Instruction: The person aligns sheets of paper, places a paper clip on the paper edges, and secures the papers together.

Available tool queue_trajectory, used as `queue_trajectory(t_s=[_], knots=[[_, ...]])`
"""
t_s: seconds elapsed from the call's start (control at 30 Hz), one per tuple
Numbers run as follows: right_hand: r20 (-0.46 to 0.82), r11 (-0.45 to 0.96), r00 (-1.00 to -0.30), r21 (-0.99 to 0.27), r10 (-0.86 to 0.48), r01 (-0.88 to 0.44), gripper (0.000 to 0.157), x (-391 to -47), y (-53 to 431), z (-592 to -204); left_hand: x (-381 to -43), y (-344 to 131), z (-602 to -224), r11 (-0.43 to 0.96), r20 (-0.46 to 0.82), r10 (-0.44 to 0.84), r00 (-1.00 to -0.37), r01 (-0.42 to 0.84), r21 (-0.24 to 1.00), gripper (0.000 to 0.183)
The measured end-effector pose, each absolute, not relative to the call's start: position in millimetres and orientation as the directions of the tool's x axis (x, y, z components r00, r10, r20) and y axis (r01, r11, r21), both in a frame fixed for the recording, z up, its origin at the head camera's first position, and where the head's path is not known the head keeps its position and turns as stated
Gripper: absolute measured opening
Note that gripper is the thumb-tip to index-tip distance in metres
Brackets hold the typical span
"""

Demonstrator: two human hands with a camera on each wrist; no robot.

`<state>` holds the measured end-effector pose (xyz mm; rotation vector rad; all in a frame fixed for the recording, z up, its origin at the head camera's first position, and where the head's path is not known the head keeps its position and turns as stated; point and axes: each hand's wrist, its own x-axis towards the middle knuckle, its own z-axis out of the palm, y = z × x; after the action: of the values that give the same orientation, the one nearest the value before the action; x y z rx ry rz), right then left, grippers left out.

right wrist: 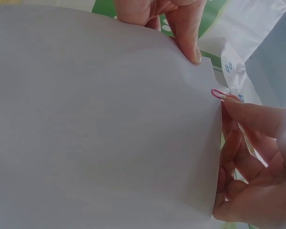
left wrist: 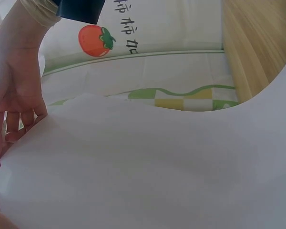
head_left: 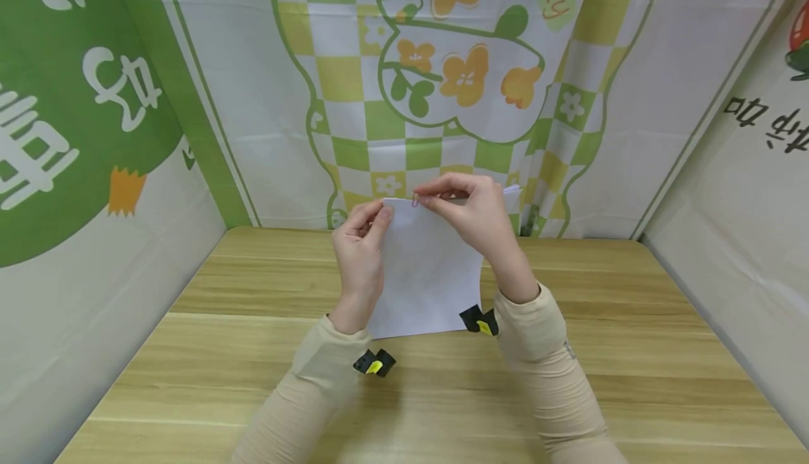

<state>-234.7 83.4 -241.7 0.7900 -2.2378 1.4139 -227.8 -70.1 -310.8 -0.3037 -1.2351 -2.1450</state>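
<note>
A white sheet of paper [head_left: 430, 274] stands upright above the wooden table, its lower part bending outward in the left wrist view. My left hand [head_left: 359, 253] pinches it near the top left corner, thumb on the near face. A small pink paper clip [right wrist: 216, 93] sits at the top edge, its loop over the near face. Thumb and fingertips of my right hand [head_left: 474, 215] pinch the clip's outer end, while the other fingers curl behind the paper's edge. Behind the right hand, a white piece with blue marks [right wrist: 234, 71] shows partly.
The wooden table [head_left: 253, 352] reaches back to a hanging cloth [head_left: 392, 127] with green checks and orange flowers. Printed cloth walls stand at left and right. Black pieces with yellow marks [head_left: 376, 363] are at both wrists.
</note>
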Motion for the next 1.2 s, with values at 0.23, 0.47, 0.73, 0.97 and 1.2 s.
queue_trajectory(t_s=[0.23, 0.47, 0.73, 0.97, 1.2], knots=[[0.576, 0.357, -0.777, -0.691, -0.253, -0.629, 0.01, -235.5, 82.9, -243.1, -228.4, -69.7, -311.5, -0.354, 0.479, -0.418, -0.772, 0.624, 0.697, 0.021], [0.572, 0.349, -0.779, -0.697, -0.256, -0.626, 0.009, -237.4, 83.6, -245.2, -228.9, -69.9, -312.8, -0.356, 0.473, -0.415, -0.777, 0.618, 0.701, 0.024], [0.567, 0.331, -0.781, -0.707, -0.261, -0.625, 0.009, -238.5, 84.7, -246.2, -228.9, -70.2, -313.2, -0.359, 0.469, -0.411, -0.781, 0.612, 0.705, 0.023], [0.557, 0.334, -0.788, -0.714, -0.262, -0.616, 0.008, -238.1, 85.0, -245.4, -228.3, -70.6, -313.8, -0.362, 0.471, -0.408, -0.782, 0.612, 0.703, 0.015], [0.554, 0.336, -0.789, -0.714, -0.268, -0.615, 0.008, -237.7, 85.3, -244.5, -228.4, -70.8, -313.5, -0.362, 0.473, -0.405, -0.782, 0.612, 0.703, 0.015]])
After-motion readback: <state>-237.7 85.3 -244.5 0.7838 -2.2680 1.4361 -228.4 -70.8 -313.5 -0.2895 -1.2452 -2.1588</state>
